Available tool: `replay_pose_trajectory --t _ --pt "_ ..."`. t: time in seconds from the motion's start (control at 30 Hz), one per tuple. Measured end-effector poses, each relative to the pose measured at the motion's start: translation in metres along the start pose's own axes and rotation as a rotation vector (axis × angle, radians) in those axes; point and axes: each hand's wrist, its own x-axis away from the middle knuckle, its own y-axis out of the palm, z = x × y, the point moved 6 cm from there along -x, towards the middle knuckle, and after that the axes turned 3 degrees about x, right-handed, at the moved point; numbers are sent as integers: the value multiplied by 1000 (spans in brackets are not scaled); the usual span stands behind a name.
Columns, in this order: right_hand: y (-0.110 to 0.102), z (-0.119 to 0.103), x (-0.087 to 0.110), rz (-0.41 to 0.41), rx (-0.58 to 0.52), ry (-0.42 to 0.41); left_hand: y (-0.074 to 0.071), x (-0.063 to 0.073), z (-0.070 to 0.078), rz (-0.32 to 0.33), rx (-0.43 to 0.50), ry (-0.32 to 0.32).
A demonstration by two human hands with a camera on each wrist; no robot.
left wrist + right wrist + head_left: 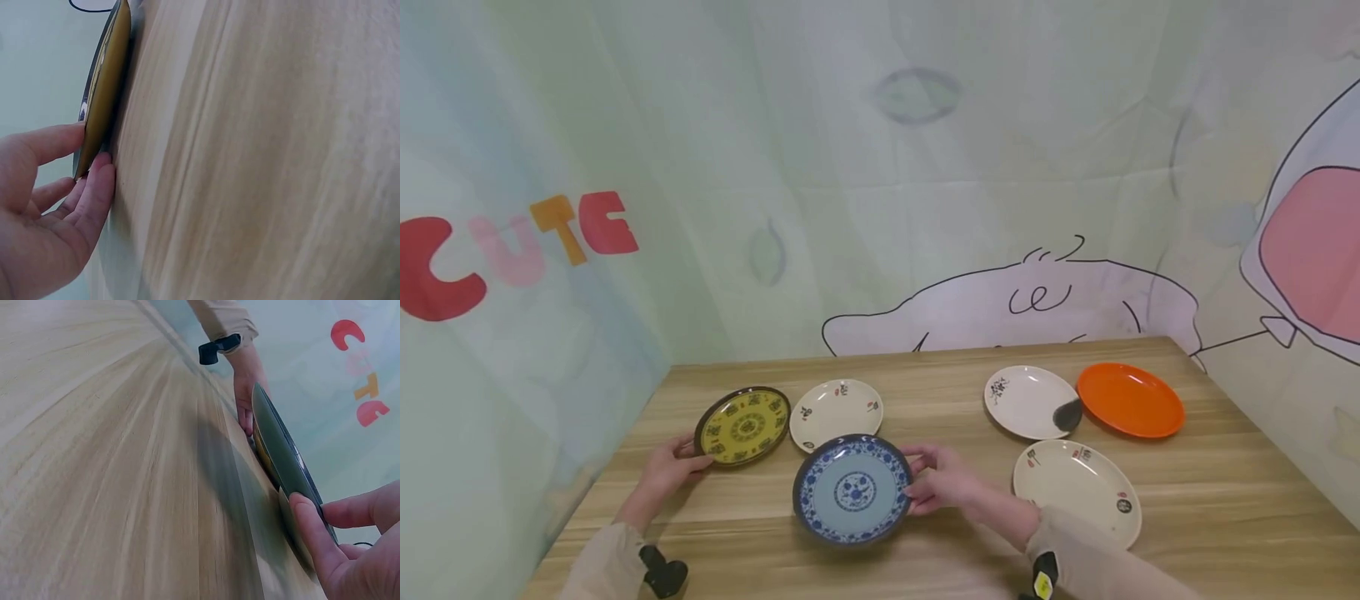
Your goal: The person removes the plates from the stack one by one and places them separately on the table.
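My right hand (946, 481) pinches the right rim of a blue-and-white patterned plate (854, 492). In the right wrist view that plate (281, 453) is raised over the table, casting a shadow on the wood. At the left, my left hand (668, 469) grips the near-left edge of a yellow plate with a dark rim (747, 427). The left wrist view has the thumb on the upper side of the yellow plate (106, 87) and the other fingers at its underside, close to the tabletop. A cream plate with small motifs (837, 414) lies behind the blue one, partly covered by it.
To the right lie a white plate with a dark patch (1026, 404), an orange plate (1130, 400) and another cream plate (1075, 487), partly behind my right forearm. The wooden table (932, 383) ends at a printed cloth backdrop (880, 208).
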Motion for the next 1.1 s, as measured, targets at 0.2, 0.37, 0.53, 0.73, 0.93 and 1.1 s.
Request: replay_pose_trajectory --t 0.2,0.37,0.53,0.73,0.93,1.1 --pt "7 4 0 -26 -16 8 0 1 0 0 -21 15" --pt "12 7 2 -38 -27 7 1 2 0 3 -35 20" --pt "16 10 3 -42 -30 16 2 2 1 1 -29 18" --pt "20 13 3 -33 -37 32 1 -1 0 3 -38 19" --pt "29 20 2 -43 -55 32 0 -1 -1 -10 -37 29" --pt "37 23 2 -45 -72 33 0 2 1 -14 -37 29"
